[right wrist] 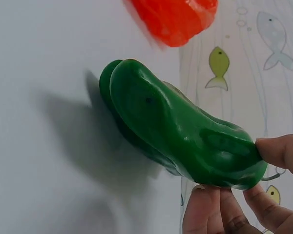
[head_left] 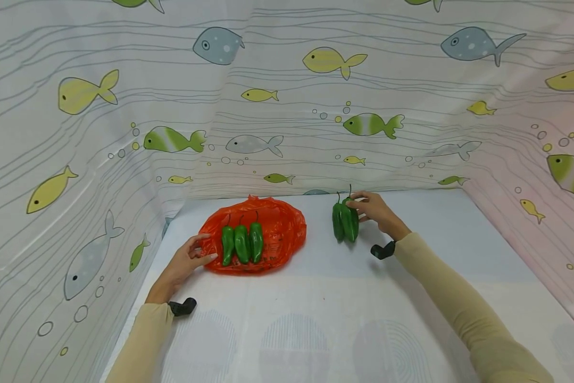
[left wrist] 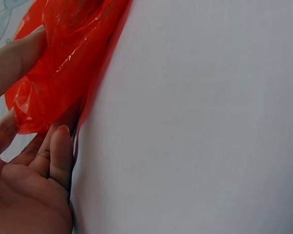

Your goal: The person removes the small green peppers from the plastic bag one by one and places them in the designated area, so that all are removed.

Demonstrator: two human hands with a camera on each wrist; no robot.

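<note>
An open red plastic bag (head_left: 287, 234) lies on the table with its rim rolled outward. Three green peppers (head_left: 242, 244) lie side by side on it, stems pointing away. At its left rim is my left hand (head_left: 183, 263), thumb and fingers apart and touching the crinkled plastic (left wrist: 63, 63). To the right of the bag, my right hand (head_left: 373, 210) pinches a green pepper (head_left: 349, 223) near its stem end, thumb on one side and fingers on the other. Close beside that one is another green pepper (head_left: 338, 221), mostly hidden behind it in the right wrist view.
A white table (head_left: 306, 303) with pale printed shapes spreads in front of both arms. Fish-patterned cloth (head_left: 287, 122) hangs behind the table and along its sides. Each wrist wears a small black camera (head_left: 382, 250).
</note>
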